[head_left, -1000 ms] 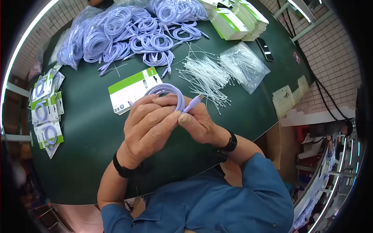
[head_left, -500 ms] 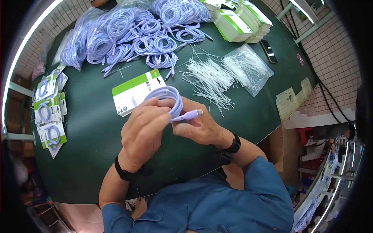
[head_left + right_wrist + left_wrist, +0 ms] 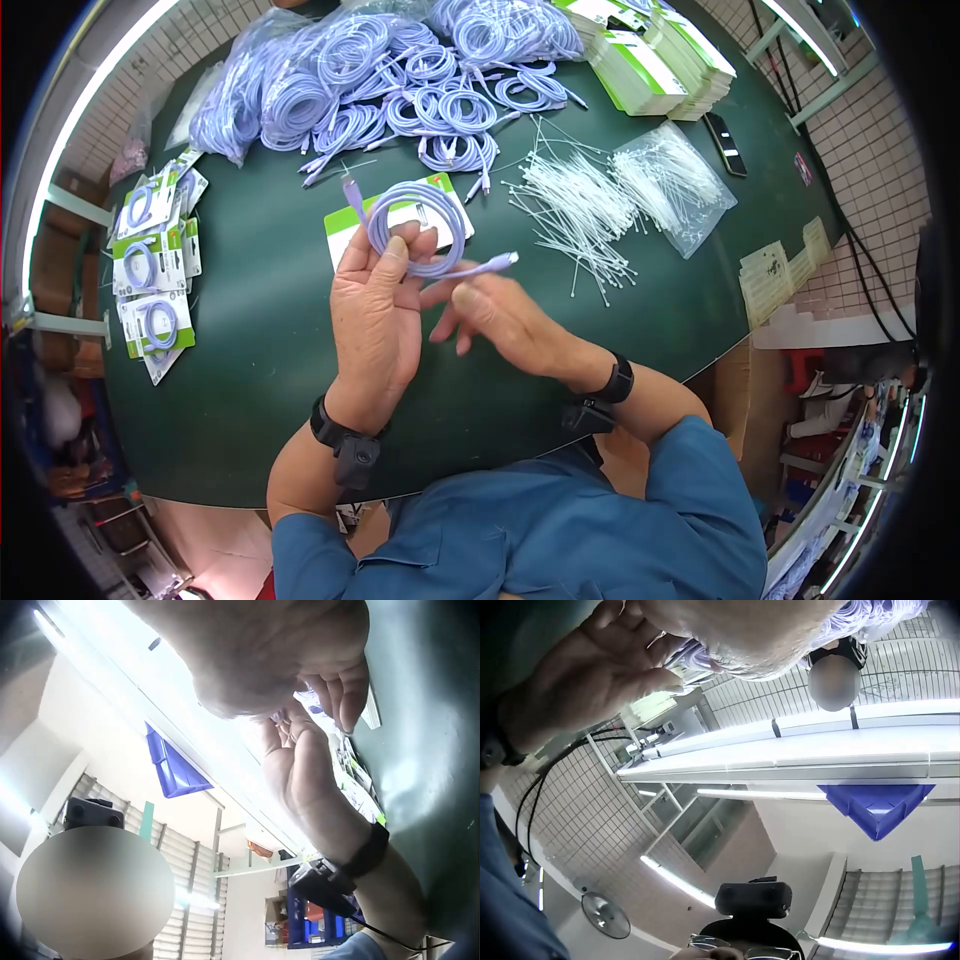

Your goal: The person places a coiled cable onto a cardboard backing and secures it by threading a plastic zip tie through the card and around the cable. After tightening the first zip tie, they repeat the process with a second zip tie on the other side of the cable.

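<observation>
A lilac charging cable [image 3: 452,225], wound into a round coil, is held upright in my left hand [image 3: 378,325], thumb in front and fingers behind. One plug [image 3: 352,195] sticks up at the coil's left. The other plug [image 3: 497,263] points right on a short tail. My right hand [image 3: 510,325] is at that tail with thumb and index finger close together on it, the other fingers curled below. Behind the coil lies a stack of white and green packaging cards [image 3: 345,228], partly hidden. The right wrist view shows the left hand [image 3: 304,769] beyond the right palm.
A heap of lilac cables [image 3: 340,60] covers the back. White cable ties [image 3: 580,205] lie loose at the right, beside a bag of ties [image 3: 680,185]. Card stacks [image 3: 645,75] and a phone [image 3: 725,145] are at the back right; carded cables [image 3: 155,270] sit at the left.
My left hand has turned palm-up, and now holds the coil upright with one plug raised. My right hand has moved off the coil to its loose tail. The head view has shifted.
</observation>
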